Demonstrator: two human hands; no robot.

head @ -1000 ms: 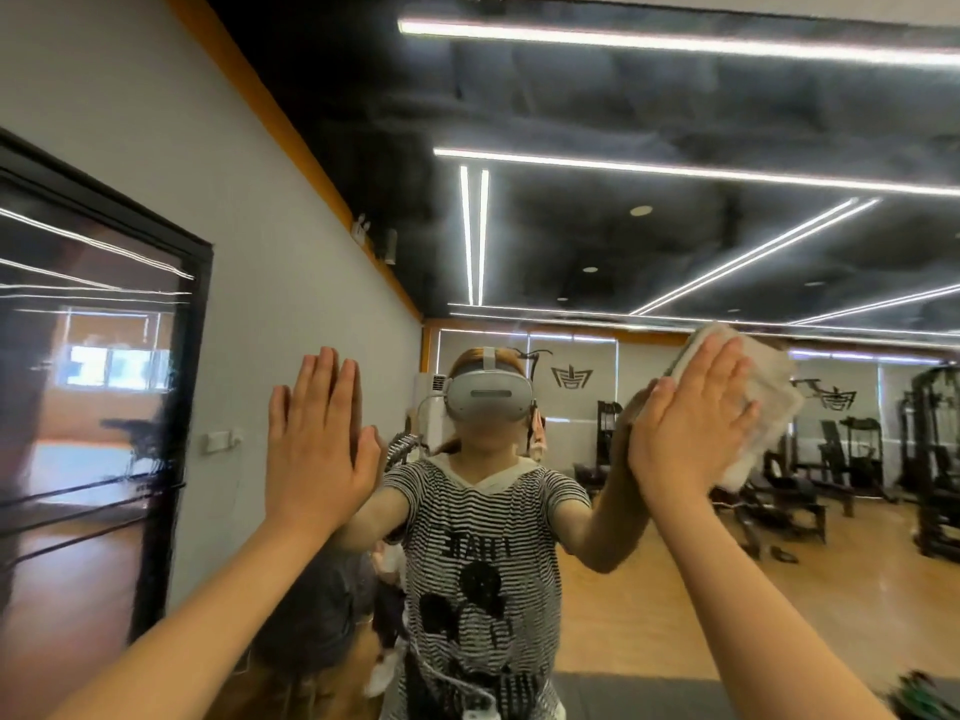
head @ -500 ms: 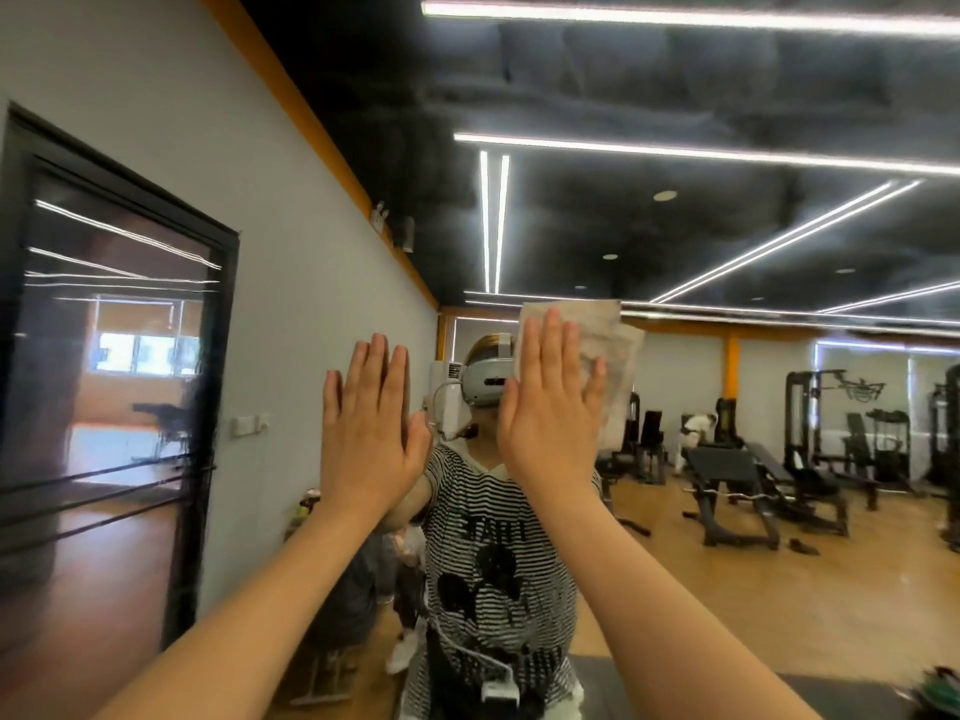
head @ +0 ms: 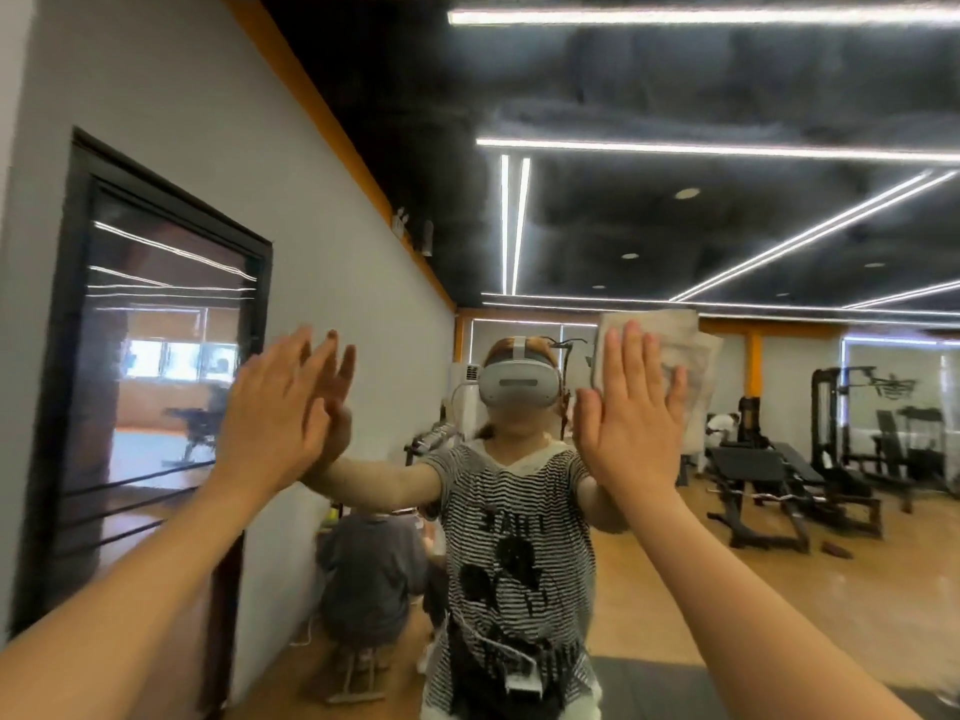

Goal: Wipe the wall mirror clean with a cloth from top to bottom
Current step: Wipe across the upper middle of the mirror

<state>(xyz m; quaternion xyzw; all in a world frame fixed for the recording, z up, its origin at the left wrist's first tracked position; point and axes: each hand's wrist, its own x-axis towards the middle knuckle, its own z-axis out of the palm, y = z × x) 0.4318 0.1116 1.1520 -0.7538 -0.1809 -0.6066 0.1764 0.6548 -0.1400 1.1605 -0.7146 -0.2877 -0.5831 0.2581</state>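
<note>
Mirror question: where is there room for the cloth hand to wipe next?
Bare mirror lies right of the cloth under the right hand, also above and below it. The narrow stretch between it and the flat left hand is crowded.

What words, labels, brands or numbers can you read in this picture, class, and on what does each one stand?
No text here can be read for certain.
Striped shirt: a row of large dark letters above the cartoon print, reversed and blurred; unreadable.
Headset: no brand or marking can be made out on its front.
White tag at the waist: too small to tell if it bears print.
</note>
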